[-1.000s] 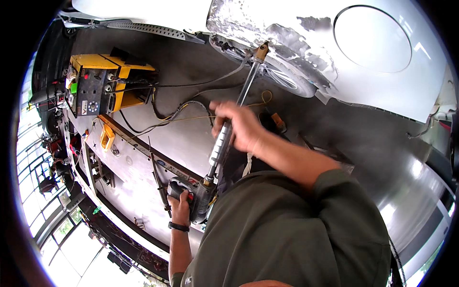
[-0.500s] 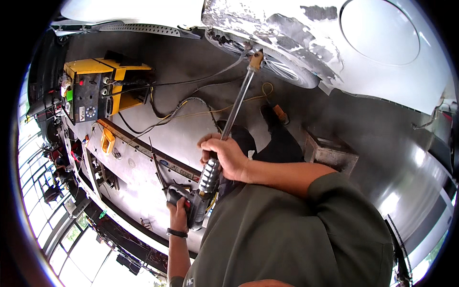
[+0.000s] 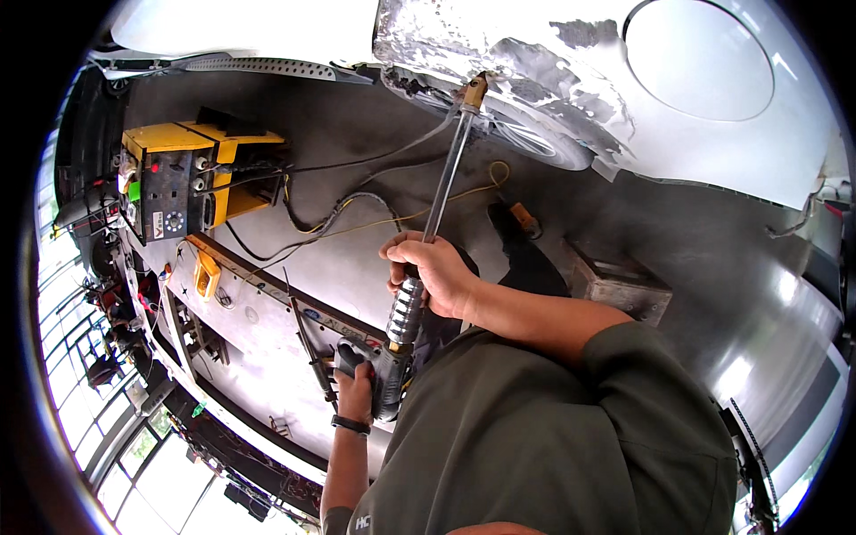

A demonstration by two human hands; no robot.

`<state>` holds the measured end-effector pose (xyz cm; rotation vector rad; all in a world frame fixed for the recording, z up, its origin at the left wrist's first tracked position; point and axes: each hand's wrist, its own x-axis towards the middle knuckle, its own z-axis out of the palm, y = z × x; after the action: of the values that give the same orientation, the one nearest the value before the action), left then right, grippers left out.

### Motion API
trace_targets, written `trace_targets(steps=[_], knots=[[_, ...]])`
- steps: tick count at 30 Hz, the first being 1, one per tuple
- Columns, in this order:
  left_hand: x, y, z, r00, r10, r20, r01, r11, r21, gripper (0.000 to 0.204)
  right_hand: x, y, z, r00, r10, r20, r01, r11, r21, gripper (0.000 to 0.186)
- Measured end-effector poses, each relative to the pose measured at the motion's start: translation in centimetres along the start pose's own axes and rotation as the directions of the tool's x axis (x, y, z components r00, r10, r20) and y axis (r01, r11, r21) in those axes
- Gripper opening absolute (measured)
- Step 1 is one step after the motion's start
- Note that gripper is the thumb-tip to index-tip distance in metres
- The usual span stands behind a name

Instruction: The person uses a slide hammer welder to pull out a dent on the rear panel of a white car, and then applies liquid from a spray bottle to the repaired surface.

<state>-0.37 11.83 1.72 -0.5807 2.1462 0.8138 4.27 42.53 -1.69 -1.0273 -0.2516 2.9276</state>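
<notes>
A dent-puller slide hammer (image 3: 448, 178) slants up from my lap toward the white car. My left hand (image 3: 355, 392) is closed on its dark pistol grip (image 3: 389, 383). Higher up, my right hand (image 3: 437, 275) is wrapped round the steel rod, at the upper end of the ribbed metal weight (image 3: 407, 312). At the far end, the brass-coloured tip (image 3: 475, 92) overlaps the lower edge of the scraped, partly bare body panel (image 3: 535, 67). Whether the tip touches the panel, I cannot tell. Part of the weight is hidden by my right hand.
A yellow and grey machine (image 3: 169, 187) stands at the left, with dark cables (image 3: 339, 209) trailing across the floor. A car wheel (image 3: 526, 134) sits under the panel. Right of my leg is a worn metal box (image 3: 615, 281). A long beam (image 3: 267, 281) lies left of me.
The slide hammer's tip has moved up, from in front of the wheel to the edge of the scraped panel. Both hands have shifted right with the tool, the right one slightly upward.
</notes>
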Motion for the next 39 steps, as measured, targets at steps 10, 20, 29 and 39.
trace_targets(steps=[10,20,29,39], knots=[[0.9,-0.3,-1.2,0.990,-0.062,0.129,0.086,0.978,-0.189,0.055,1.6,-6.0,-0.3,0.997,-0.059,-0.053,0.058,0.998,-0.021,0.025],[3.0,-1.0,-1.7,0.887,-0.271,0.373,0.318,0.946,-0.068,0.044,1.3,-5.4,-0.6,0.987,-0.156,-0.043,0.158,0.987,0.043,0.032],[2.6,-2.7,-2.0,0.883,-0.239,0.404,0.338,0.921,-0.193,0.057,3.8,-11.5,-2.0,0.977,-0.207,0.048,0.206,0.978,0.024,0.039],[2.0,-3.5,-3.9,0.924,-0.137,0.357,0.200,0.969,-0.147,0.055,-1.0,0.5,1.4,0.998,-0.061,-0.022,0.063,0.995,0.082,0.025]])
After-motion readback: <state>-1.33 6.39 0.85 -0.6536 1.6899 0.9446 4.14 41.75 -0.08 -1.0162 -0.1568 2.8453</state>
